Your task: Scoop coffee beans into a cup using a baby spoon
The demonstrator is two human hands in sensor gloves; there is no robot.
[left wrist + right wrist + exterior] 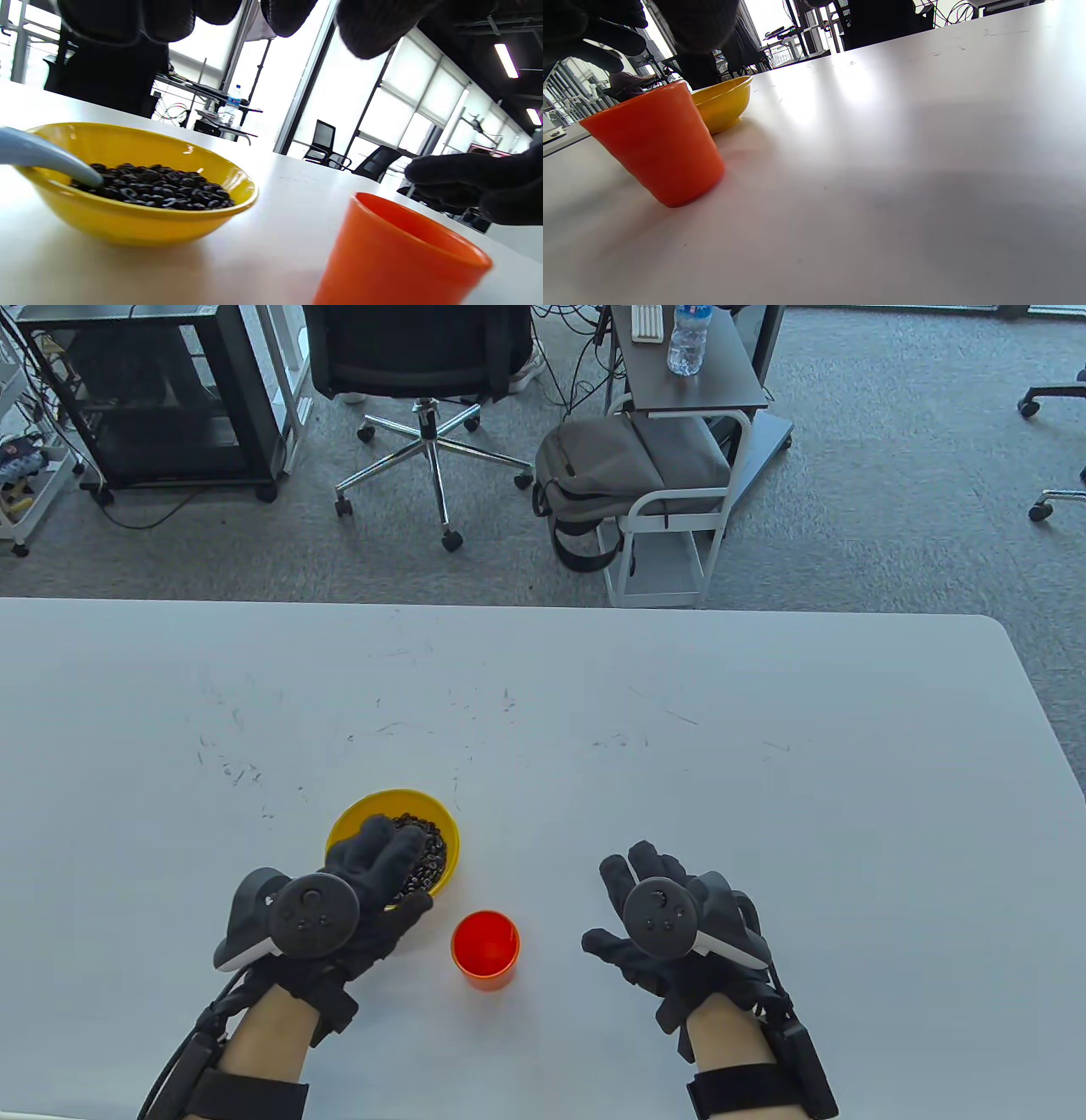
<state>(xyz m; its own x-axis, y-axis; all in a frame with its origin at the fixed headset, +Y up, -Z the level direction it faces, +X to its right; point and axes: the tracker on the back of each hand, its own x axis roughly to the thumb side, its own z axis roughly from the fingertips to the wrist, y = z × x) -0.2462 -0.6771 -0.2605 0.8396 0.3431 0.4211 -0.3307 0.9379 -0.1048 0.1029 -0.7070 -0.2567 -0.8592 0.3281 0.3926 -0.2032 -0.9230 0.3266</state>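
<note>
Pale blue plastic baby spoon [46, 159]: tip in dark coffee beans [152, 190], yellow bowl [356, 814], under left hand [339, 899]; grip unclear. Right hand [670, 920]: open, empty.

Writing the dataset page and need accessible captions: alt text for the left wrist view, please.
A pale blue spoon dips into a yellow bowl of dark coffee beans on a white table. An orange cup stands close at the lower right, with the gloved right hand behind it and the left hand's fingers hanging in from the top edge.
</note>
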